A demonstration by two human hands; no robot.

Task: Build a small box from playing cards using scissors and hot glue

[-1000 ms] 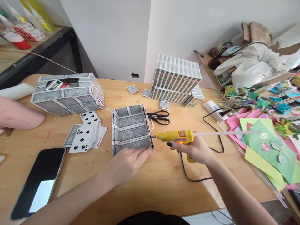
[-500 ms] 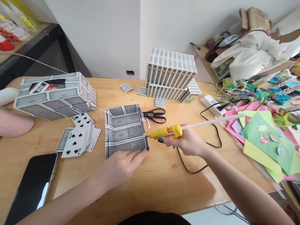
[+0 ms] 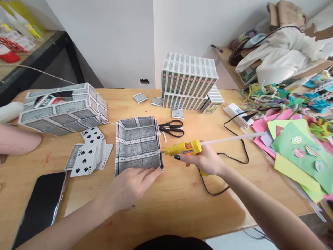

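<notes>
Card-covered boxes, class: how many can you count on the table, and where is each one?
2: an open box with the left hand at its near edge, and another box farther left, behind the loose cards. No others show.

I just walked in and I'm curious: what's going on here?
The person's right hand holds a yellow glue gun, its tip at the right edge of an open box covered in playing cards. The left hand is on the box's near edge. Scissors lie beside the box, beyond the glue gun.
</notes>
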